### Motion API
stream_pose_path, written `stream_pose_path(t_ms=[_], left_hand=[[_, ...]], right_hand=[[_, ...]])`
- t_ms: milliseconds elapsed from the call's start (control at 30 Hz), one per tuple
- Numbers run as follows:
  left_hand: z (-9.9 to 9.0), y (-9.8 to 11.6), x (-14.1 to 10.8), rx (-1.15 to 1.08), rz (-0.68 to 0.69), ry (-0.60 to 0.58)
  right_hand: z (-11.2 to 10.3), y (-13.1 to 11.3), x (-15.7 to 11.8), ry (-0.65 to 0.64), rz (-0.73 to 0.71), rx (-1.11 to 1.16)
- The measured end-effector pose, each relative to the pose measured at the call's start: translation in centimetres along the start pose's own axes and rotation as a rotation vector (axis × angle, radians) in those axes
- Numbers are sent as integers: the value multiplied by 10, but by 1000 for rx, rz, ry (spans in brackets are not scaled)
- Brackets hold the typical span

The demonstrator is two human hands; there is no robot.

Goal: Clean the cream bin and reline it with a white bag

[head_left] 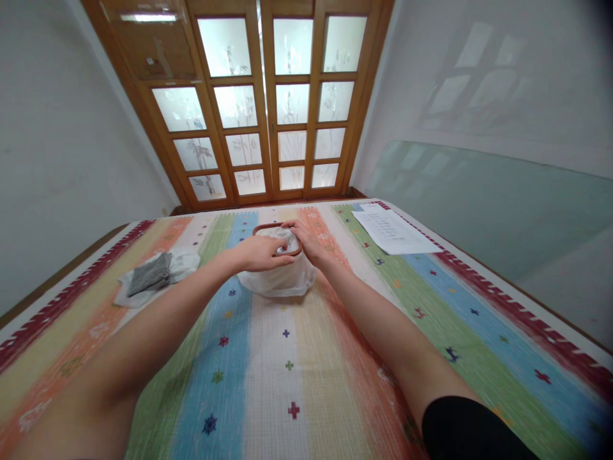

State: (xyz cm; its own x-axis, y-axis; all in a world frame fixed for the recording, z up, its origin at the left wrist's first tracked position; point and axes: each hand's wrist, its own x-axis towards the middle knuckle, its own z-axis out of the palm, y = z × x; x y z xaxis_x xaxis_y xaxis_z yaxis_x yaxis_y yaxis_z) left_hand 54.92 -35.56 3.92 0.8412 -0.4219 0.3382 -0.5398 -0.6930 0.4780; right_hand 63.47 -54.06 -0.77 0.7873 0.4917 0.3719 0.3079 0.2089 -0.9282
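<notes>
Has grey cloth [151, 275] well left of both hands; rests left hand [261, 253] at white bag [278, 282], grip unclear; holds brown rim [266, 225], between both hands, with right hand [306, 240]; has papers [395, 231] farther right.

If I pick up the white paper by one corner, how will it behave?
The white paper will probably bend and droop, since it looks thin and lies flat. It should feel light, and may slide easily over the striped tablecloth, as nothing rests on it.
</notes>
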Motion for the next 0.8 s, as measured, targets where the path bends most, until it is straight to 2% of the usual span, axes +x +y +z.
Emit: stream_pose_path(t_ms=[100,200,300,433,500,600,633,700,733,800], left_hand=[[9,-7,3,39,117,175],[16,-16,6,-64,89,207],[18,-17,10,-75,48,148],[7,-1,12,-90,-76,59],[-4,10,7,-3,-102,-45],[-27,25,-8,167,-2,-255],[-35,26,-15,171,54,-248],[-49,20,-34,144,134,-109],[-54,12,-45,141,137,-10],[-63,-17,-74,194,57,140]], right_hand=[[-2,1,0,-3,-5,-1],[-2,3,-1,5,11,3],[0,7,-1,30,21,15],[1,9,1,75,5,-28],[0,6,3,94,-14,-143],[-4,-6,4,147,-153,-397],[-6,-12,3,156,-218,-471],[-10,-28,-3,98,-309,-582],[-12,-37,-7,29,-302,-619],[-17,-53,-15,-209,-192,-760]])
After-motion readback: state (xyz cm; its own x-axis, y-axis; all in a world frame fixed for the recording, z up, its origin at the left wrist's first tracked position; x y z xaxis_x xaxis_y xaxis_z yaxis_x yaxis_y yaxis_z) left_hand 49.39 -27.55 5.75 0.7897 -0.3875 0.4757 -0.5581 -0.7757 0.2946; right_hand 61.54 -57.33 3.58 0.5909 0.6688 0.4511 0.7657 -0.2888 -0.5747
